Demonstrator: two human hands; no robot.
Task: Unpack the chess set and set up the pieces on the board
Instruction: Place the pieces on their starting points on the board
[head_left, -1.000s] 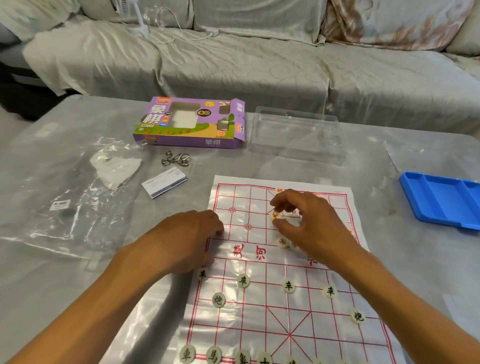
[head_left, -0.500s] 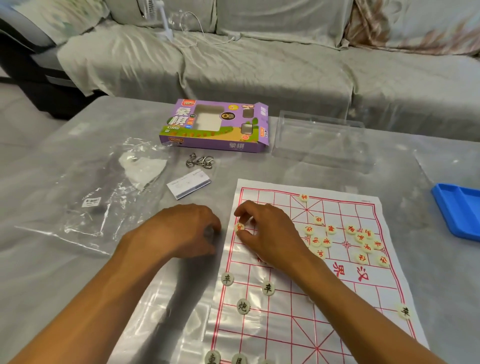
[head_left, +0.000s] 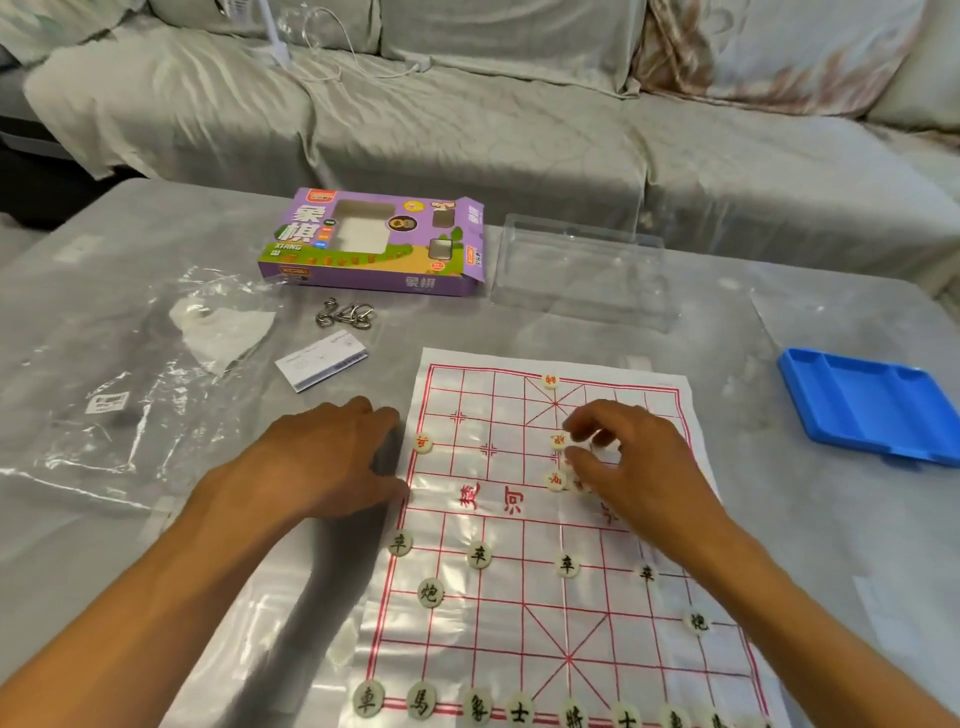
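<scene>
A red-lined plastic chess board (head_left: 519, 613) lies on the table in front of me. Black-lettered pieces stand on its near half: a back row (head_left: 369, 699), two cannons (head_left: 430, 593), and a row of pawns (head_left: 479, 555). One red-lettered piece (head_left: 423, 442) sits on the left edge line, another (head_left: 550, 381) on the far row. My right hand (head_left: 634, 467) hovers over a cluster of red pieces, thumb and index pinching one red piece (head_left: 558, 441); it hides most of the cluster. My left hand (head_left: 322, 457) rests palm-down at the board's left edge, holding nothing.
A purple chess box (head_left: 379, 244) and a clear plastic tray (head_left: 587, 270) lie at the back. A blue tray (head_left: 872, 410) sits at the right. Metal rings (head_left: 343, 314), a small card (head_left: 322, 360) and a crumpled plastic bag (head_left: 145, 374) lie to the left. A sofa stands beyond.
My right hand left a red piece on the board's left edge line and moved right to the cluster of red pieces. My left hand stayed at the board's edge.
</scene>
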